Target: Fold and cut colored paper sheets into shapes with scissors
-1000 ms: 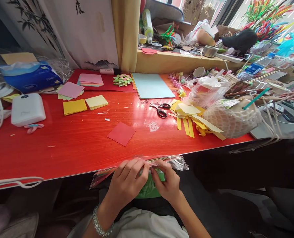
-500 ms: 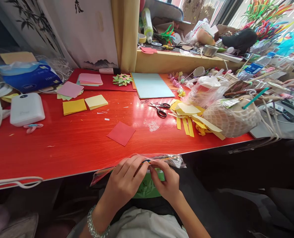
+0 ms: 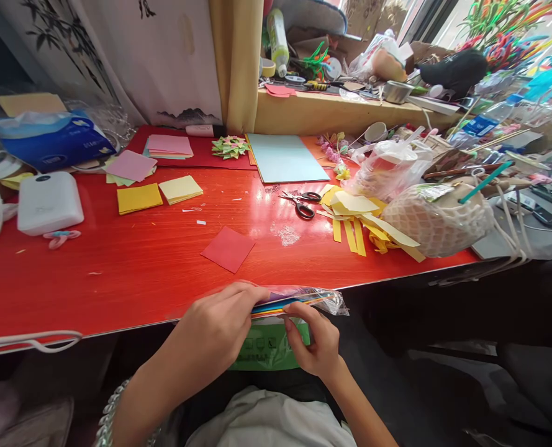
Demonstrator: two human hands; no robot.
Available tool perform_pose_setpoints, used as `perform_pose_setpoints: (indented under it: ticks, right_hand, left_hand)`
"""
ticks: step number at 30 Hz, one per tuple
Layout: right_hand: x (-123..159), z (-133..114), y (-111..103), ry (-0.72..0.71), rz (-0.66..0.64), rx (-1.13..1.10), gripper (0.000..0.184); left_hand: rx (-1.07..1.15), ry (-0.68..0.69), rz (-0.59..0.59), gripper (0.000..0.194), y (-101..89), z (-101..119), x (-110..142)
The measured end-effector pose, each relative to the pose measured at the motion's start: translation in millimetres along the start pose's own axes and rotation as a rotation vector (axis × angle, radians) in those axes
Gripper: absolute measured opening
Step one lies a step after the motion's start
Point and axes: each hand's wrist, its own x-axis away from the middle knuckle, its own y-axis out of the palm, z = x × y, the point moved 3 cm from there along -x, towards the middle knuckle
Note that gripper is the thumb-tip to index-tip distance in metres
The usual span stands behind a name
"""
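Note:
A pack of coloured paper [image 3: 278, 306] in a clear plastic sleeve [image 3: 336, 302] lies level at the table's front edge, its purple, blue and orange sheets showing edge-on. My left hand [image 3: 220, 320] is closed over the pack's left part; its fingertips are partly hidden. Thumb and forefinger of my right hand [image 3: 315, 341] pinch the near edge of the pack. Below it hangs green printed packaging [image 3: 266, 347]. On the table just beyond lies a red paper square [image 3: 228, 249].
Black-handled scissors [image 3: 303, 203] lie near yellow paper strips [image 3: 354, 217]. Yellow [image 3: 140, 198] and cream paper stacks [image 3: 180, 189] sit left of centre. A light blue sheet [image 3: 287, 158] and a folded paper flower [image 3: 230, 148] are at the back. A netted bundle [image 3: 438, 217] is at right.
My left hand has slid left along the pack, away from my right hand, and more of the coloured sheet edges show. My right hand stays nearly in place, pinching.

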Motion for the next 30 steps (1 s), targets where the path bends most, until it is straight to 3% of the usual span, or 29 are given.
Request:
perform_pose_setpoints:
  ticks: [7, 26, 30]
  right_hand:
    - [0, 0, 0, -0.006, 0.004, 0.006, 0.035]
    - [6, 3, 2, -0.002, -0.002, -0.002, 0.037]
    - [8, 4, 3, 0.009, 0.017, -0.012, 0.037]
  left_hand:
    - [-0.029, 0.192, 0.013, 0.035, -2.4, -1, 1]
    - [-0.139, 0.192, -0.099, 0.056, 0.7, -4, 8]
    - [-0.194, 0.199, -0.046, 0.053, 5.7, -1, 14]
